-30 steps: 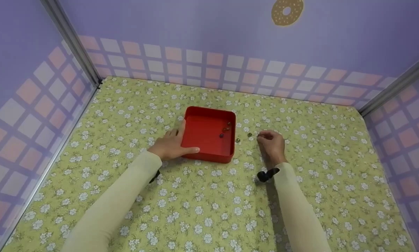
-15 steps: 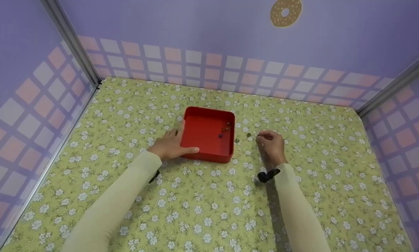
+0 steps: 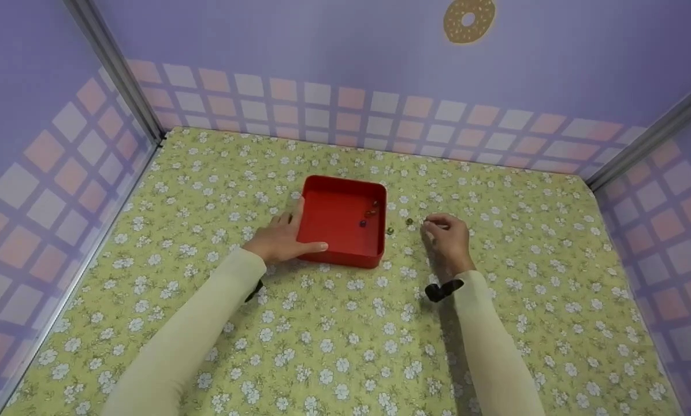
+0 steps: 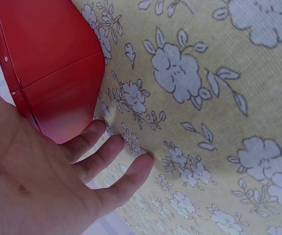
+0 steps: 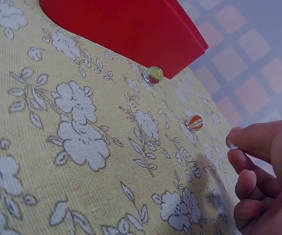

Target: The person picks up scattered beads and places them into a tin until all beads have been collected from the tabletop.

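Observation:
A square red tray (image 3: 338, 222) sits mid-table with several small marbles (image 3: 363, 223) near its right wall. My left hand (image 3: 282, 240) rests against the tray's left side, thumb reaching over the near rim. In the left wrist view, its fingers (image 4: 126, 183) spread beside the red wall, over the cloth. Right of the tray, my right hand (image 3: 449, 237) pinches a small glassy marble (image 5: 231, 143) between thumb and forefinger, mostly covered by the fingertips. Two loose marbles lie between this hand and the tray: a clear yellow-green one (image 5: 154, 75) and an orange-striped one (image 5: 195, 122).
A yellow cloth with white flowers (image 3: 345, 346) covers the table. Purple walls with pink and white squares (image 3: 351, 98) enclose the back and both sides. Dark wrist devices (image 3: 438, 292) sit at the sleeve cuffs.
The head view shifts very slightly. Both hands, the tray and the marbles keep their places; the right thumb and forefinger stay pinched.

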`<state>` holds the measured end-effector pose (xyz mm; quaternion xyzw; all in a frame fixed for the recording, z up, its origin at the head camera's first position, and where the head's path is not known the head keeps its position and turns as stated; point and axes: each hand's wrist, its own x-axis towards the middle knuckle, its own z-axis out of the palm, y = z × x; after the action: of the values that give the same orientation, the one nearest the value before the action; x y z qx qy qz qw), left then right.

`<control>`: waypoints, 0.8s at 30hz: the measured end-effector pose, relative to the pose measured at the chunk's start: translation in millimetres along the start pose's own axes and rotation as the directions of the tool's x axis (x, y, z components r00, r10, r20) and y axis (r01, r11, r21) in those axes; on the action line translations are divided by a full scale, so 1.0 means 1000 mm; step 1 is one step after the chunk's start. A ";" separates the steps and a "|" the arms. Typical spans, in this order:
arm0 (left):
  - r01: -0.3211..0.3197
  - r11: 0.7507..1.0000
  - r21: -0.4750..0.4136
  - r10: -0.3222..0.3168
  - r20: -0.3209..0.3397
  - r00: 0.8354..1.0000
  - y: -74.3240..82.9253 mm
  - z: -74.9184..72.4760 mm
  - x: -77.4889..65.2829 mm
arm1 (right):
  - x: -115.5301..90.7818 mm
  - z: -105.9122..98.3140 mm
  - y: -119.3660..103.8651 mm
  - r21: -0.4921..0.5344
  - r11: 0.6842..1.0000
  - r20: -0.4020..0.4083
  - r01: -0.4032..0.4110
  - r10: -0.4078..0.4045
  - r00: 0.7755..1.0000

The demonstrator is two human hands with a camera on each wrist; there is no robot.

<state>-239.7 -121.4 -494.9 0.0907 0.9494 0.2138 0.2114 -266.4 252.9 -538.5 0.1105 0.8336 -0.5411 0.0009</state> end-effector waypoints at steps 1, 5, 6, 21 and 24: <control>-0.001 1.000 -0.002 0.001 0.001 1.000 0.001 0.000 0.000 | 0.000 0.000 -0.001 -0.002 1.000 -0.005 0.013 -0.013 1.000; -0.004 1.000 -0.012 0.004 0.002 1.000 0.002 -0.001 0.001 | 0.001 -0.002 -0.003 -0.008 1.000 -0.009 0.012 -0.012 1.000; -0.004 1.000 -0.014 0.004 0.004 1.000 0.002 -0.001 0.001 | 0.000 -0.002 -0.004 -0.006 1.000 -0.008 0.005 -0.005 1.000; 0.000 1.000 0.009 0.000 0.000 1.000 0.000 -0.002 -0.002 | -0.008 0.001 -0.018 0.003 0.999 0.044 0.051 -0.051 0.998; -0.005 1.000 0.008 0.005 0.002 1.000 0.002 -0.002 -0.001 | -0.008 0.001 -0.020 0.006 0.999 0.041 0.039 -0.039 0.998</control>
<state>-239.9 -120.3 -491.9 0.0940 0.9498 0.2106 0.2112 -262.0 242.6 -519.4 0.0832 0.8342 -0.5452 0.0072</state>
